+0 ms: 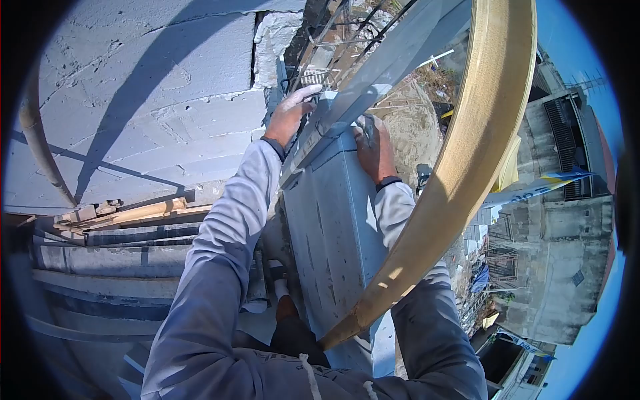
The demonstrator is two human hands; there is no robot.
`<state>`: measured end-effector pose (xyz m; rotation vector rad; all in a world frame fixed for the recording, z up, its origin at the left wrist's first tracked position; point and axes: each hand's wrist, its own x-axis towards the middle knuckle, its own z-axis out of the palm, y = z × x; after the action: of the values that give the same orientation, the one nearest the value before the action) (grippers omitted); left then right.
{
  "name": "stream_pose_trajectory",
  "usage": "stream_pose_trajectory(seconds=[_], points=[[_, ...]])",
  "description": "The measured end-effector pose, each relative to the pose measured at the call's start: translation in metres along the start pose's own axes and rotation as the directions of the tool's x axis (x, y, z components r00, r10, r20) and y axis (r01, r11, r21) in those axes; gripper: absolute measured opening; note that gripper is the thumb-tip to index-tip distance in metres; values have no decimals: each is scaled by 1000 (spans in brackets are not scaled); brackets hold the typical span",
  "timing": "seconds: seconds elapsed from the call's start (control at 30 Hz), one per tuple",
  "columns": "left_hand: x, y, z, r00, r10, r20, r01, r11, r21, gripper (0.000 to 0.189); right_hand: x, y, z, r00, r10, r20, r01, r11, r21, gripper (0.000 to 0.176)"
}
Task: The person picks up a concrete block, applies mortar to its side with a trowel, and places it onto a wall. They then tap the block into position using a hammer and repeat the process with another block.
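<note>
A light grey block (325, 105) sits at the far end of a narrow grey block wall (333, 227), partly hidden by a long slanting grey board (390, 73). My left hand (292, 117) is at its left side, index finger stretched along it and thumb bent inward, with whitish dust on the fingers. On the right, my right hand (377, 150) has its fingers bent round the block's edge, beside the board; the fingertips look coated in grey. Both forearms reach forward in pale long sleeves, with dark bands at the wrists.
A wooden timber (460, 153) passes close in front, across my right arm. Left stands a large block wall (167, 80); below it lie wood offcuts (133, 213) and stacked grey beams (113, 260). Rebar (333, 33) rises beyond the hands. Right, far below, are buildings (567, 267).
</note>
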<state>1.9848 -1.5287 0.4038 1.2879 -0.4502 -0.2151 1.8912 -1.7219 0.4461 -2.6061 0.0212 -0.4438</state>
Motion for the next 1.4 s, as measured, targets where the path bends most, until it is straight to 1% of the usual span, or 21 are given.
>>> stream_pose_trajectory(seconds=[0.07,0.13,0.17,0.3,0.37,0.47,0.6,0.67,0.77,0.87,1.0,1.07,1.1,1.13,1.2,1.23,1.27,1.3,1.33,1.37,1.4], points=[[-8,-1,1,997,-6,78,2,999,54,48,-16,4,8,978,-164,-127,166,986,6,37],[-23,21,8,983,-72,168,36,977,208,67,-22,2,11,991,-89,-95,94,994,57,38],[-27,23,12,983,-72,169,36,977,210,67,-24,-1,12,998,-16,-61,23,995,102,40],[-31,16,19,976,15,215,-92,932,351,69,-28,0,18,985,-58,-162,73,993,88,38],[-35,21,23,981,60,183,-134,894,427,67,-27,3,13,992,-122,-8,120,986,-115,53],[-41,26,27,993,29,114,-79,885,459,63,-28,-3,8,994,-98,57,101,994,-52,54],[-42,11,27,992,59,114,-108,863,493,59,-33,-17,4,991,-136,7,136,984,-113,55],[-45,9,28,996,49,72,-76,896,438,56,-33,-29,-4,996,-21,92,31,993,-110,56],[-45,11,28,995,54,86,-86,899,428,56,-34,-31,-4,995,-5,103,16,995,-100,53],[-43,11,26,994,14,107,-57,908,415,57,-35,-20,1,985,-68,159,98,977,-190,49],[-44,0,27,996,29,84,-63,893,446,61,-41,-7,6,989,-96,114,114,981,-157,47],[-49,4,27,990,142,24,-136,862,488,66,-44,-17,-10,994,4,106,-10,998,56,49],[-54,8,25,989,145,31,-142,862,487,66,-47,-23,-22,995,7,99,-12,998,54,49],[-61,17,23,994,109,-3,-95,881,463,67,-51,-29,-38,973,181,142,-191,980,61,49],[-78,19,10,994,45,-96,0,906,424,67,-72,-4,-48,964,260,52,-264,961,79,49],[-95,24,2,988,58,-144,16,885,465,63,-89,10,-61,972,237,-4,-237,971,29,49],[-113,-1,-13,978,4,-206,56,957,286,60,-106,25,-74,975,213,-60,-214,977,-23,48],[-141,0,-24,970,-71,-232,129,961,245,60,-126,22,-103,965,260,-40,-263,956,-129,48],[-172,-13,-42,958,-151,-244,223,927,301,60,-156,16,-129,944,310,-112,-327,924,-199,48],[-211,-17,-56,931,-251,-266,323,904,281,60,-197,33,-150,910,393,-134,-410,902,-134,48],[-255,-38,-78,917,-303,-261,366,898,244,61,-239,23,-179,864,465,-190,-497,847,-187,48]])
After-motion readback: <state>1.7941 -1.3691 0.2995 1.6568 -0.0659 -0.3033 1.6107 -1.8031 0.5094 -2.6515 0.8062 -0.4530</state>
